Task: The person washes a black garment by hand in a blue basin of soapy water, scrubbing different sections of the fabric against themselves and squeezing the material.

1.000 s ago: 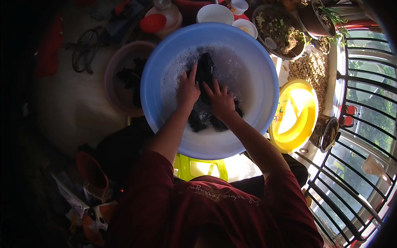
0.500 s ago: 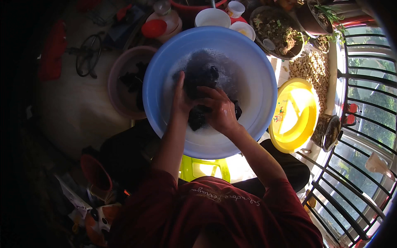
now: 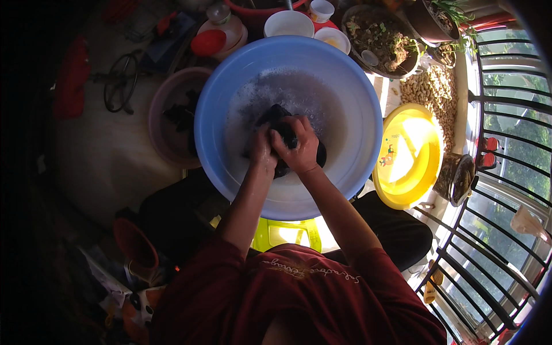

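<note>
A large blue basin [image 3: 351, 75] stands in front of me with cloudy, sudsy water [image 3: 293, 86] in it. Bunched between both palms is a wet dark cloth [image 3: 286, 131], part of it trailing into the water. My left hand [image 3: 263, 148] is closed on its left side, and my right hand [image 3: 300, 144] wraps it from the right, fingers curled over the top. Both hands are close together near the middle of the basin. What kind of garment the cloth is, I cannot tell.
Left of the blue basin sits a pinkish basin [image 3: 159, 129] with dark cloth inside. A yellow basin [image 3: 394, 192] stands on the right, near peanuts [image 3: 428, 89] and a barred window [image 3: 512, 103]. White bowls [image 3: 288, 24] and potted plants [image 3: 379, 43] line the far side. A lime-green stool [image 3: 261, 236] shows below.
My hands have drawn together around the cloth, gathering it into a tighter bundle. The dark cloth spread at the far side has been pulled nearer, leaving bubbly water there.
</note>
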Demonstrator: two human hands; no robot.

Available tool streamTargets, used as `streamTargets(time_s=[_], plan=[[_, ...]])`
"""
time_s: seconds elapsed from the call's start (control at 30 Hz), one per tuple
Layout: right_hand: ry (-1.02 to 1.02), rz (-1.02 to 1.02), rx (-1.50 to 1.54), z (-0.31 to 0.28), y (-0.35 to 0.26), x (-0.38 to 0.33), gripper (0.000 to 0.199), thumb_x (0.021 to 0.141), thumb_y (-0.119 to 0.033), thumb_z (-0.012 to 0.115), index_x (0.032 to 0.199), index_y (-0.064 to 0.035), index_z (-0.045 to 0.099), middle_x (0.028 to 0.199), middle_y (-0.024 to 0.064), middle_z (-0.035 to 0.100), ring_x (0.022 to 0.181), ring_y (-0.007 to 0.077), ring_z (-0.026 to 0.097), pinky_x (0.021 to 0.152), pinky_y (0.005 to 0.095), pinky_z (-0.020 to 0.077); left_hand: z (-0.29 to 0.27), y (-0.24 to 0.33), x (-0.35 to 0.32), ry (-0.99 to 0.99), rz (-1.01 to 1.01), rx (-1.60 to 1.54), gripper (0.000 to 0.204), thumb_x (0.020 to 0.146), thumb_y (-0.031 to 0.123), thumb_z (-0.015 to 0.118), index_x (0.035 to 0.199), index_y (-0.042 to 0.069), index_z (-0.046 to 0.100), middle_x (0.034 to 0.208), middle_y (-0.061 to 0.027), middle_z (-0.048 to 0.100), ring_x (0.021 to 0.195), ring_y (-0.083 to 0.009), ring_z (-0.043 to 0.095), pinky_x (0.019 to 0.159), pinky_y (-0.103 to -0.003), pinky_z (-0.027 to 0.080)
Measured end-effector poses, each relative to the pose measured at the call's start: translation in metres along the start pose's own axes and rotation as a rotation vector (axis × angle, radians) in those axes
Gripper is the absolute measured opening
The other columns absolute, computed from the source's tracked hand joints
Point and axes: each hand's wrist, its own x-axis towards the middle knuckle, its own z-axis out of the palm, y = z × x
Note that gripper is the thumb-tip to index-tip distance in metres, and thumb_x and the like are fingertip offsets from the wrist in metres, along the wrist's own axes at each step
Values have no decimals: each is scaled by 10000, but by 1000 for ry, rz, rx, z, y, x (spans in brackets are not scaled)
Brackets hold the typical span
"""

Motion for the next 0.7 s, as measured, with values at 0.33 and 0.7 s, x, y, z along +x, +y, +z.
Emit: streamTargets(time_s=[0.33, 0.7], plan=[[-277, 377, -159, -25, 64, 38, 625, 810, -385, 626, 1350, -157, 409, 1268, 171, 482, 1124, 379, 510, 898, 456, 446, -15, 45, 41, -18, 601, 1111, 625, 817, 185, 650, 1377, 187, 375, 1351, -157, 393, 1221, -304, 420, 1011, -460, 330], [-603, 121, -684, 37, 90, 34, 676, 759, -114, 607, 1373, -134, 324, 1235, 200, 473, 1101, 385, 546, 842, 459, 499, 9, 31, 73, 44, 506, 1832, 453, 849, 289, 631, 1286, 218, 535, 1345, -139, 443, 1168, -360, 468, 933, -451, 424]])
